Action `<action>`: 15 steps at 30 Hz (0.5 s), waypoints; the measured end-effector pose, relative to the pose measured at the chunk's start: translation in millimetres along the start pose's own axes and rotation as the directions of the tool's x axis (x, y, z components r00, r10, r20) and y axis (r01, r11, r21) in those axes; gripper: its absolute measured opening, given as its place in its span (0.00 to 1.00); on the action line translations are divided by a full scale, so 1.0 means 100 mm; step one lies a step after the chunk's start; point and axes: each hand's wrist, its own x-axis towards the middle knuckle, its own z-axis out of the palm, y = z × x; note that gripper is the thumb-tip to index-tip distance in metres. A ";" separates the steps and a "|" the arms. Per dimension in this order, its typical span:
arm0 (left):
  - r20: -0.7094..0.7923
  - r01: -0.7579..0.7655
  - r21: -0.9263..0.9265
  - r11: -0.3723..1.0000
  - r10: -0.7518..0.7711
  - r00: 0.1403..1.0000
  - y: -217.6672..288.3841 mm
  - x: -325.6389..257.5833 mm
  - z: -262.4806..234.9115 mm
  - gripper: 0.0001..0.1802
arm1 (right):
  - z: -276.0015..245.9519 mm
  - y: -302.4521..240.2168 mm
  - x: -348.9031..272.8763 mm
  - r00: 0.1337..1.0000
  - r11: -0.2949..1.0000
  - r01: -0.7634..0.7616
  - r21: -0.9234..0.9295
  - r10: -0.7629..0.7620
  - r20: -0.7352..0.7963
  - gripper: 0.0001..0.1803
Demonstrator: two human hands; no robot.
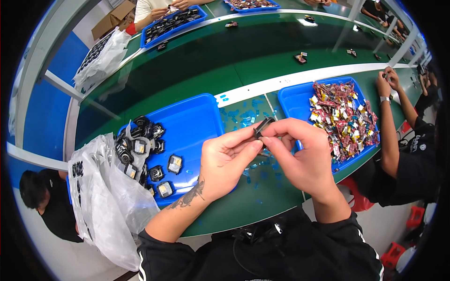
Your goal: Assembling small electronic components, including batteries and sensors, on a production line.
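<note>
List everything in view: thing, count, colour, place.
Rectangular plastic trays: four, blue, near and far
Boxy plastic parts: many, black, both left trays
Glossy pieces: many, multicoloured, both right trays
Film scraps: many, blue, between near trays
Crumpled translucent bags: two, whitish, left
Cardboard box: one, brown, left
Long worktop: one, green, centre
Loose items: several, multicoloured, worktop
Metal bars: several, grey, both sides
Plastic stools: several, red, right
Other people: several, mostly black clothing, edges
Small held plastic part: one, black, centre
Left hand, right hand: two, bare, centre

both grips crowd the gap between blue trays.
</note>
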 end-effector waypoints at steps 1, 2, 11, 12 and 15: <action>0.006 0.013 0.008 1.000 -0.014 1.000 -0.01 0.00 0.00 0.20 | -0.01 0.01 0.01 1.000 1.000 0.007 -0.011 -0.006 0.018 0.05; 0.006 0.014 0.009 1.000 -0.014 1.000 -0.01 0.00 0.00 0.20 | -0.02 -0.02 0.02 0.999 0.999 -0.012 -0.038 0.014 0.045 0.04; 0.028 -0.004 0.040 0.999 0.003 1.000 -0.02 -0.02 -0.02 0.20 | -0.04 -0.08 0.03 0.996 0.984 0.090 -0.151 -0.090 0.008 0.07; 0.038 -0.028 0.051 0.998 0.026 0.999 -0.02 -0.02 -0.02 0.20 | -0.05 -0.09 0.03 0.996 0.985 0.088 -0.150 -0.088 0.007 0.07; 0.060 -0.048 0.038 0.998 0.045 0.997 -0.05 -0.02 -0.06 0.20 | -0.10 -0.09 0.02 0.999 0.983 0.029 -0.182 -0.026 0.021 0.10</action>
